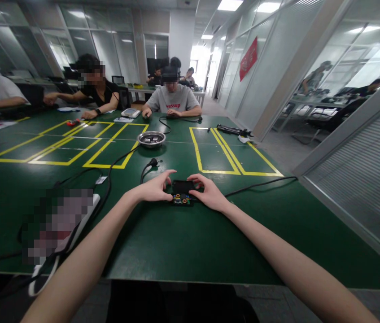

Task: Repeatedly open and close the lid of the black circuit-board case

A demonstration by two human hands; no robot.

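Observation:
On the green table before me lies an opened small black case with a circuit board [182, 199] showing in its near half. The board carries copper-coloured round coils and small parts. Behind it, the black cover [183, 186] is tilted up. My left hand [154, 188] is at the left side, its thumb tip against the edge of the board and its fingers spread apart. My right hand [209, 193] has curled fingers at the cover's right edge, with the thumb beside the board. Its fingertips partly hide that edge. A black cable [260, 185] runs off to the right from behind my right wrist.
A black plug [154, 162] lies beyond my left hand, and a metal bowl [151, 139] with small metallic parts stands farther back. At left is a white power strip [89, 213] with cables. Yellow tape [218, 172] marks the table. Several people sit across it.

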